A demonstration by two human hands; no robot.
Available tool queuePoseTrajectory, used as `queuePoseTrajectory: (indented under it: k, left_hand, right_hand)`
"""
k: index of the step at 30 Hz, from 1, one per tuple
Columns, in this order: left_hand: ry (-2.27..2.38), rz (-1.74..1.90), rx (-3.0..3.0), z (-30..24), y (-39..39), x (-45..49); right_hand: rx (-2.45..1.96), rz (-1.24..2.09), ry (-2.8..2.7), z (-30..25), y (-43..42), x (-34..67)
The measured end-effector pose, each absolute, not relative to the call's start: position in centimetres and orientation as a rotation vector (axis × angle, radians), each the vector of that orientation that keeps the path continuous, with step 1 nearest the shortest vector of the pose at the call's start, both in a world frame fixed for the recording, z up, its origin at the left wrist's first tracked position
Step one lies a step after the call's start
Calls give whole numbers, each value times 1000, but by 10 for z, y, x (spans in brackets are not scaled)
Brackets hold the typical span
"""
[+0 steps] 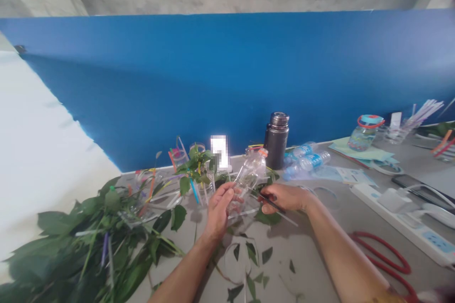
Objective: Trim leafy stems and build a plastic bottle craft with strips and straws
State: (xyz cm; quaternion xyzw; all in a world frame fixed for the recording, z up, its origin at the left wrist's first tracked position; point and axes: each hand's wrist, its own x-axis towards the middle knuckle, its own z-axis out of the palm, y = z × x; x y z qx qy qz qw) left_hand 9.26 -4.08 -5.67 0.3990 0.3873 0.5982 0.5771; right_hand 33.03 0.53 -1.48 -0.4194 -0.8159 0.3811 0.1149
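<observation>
Your left hand (219, 209) is closed around a clear plastic bottle (249, 175), which tilts above the table. Your right hand (284, 198) pinches a thin dark tool (272, 203), its tip close to the bottle. If the tip skids on the smooth plastic, it could jab your left fingers. Loose leaves (250, 253) lie below, and a sudden slip could knock the leafy stems (88, 241) or catch the power strip (401, 218) beyond.

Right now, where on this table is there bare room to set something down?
A bare patch of grey tabletop lies between the right forearm and the white power strip. Crowded: the view's left, with leafy branches and straws.
</observation>
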Motion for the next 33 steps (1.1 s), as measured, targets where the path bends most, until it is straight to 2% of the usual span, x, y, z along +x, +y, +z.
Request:
queuePoseTrajectory:
  k: [10, 26, 33]
  left_hand:
    - [914, 1390, 1100, -54, -35, 85]
    - [922, 1439, 884, -44, -31, 77]
    - [961, 1417, 952, -50, -32, 80]
  right_hand:
    - [-1309, 1222, -2335, -13, 4, 330]
    - [-1499, 967, -2293, -20, 12, 335]
    - [-1494, 1045, -2377, -15, 8, 346]
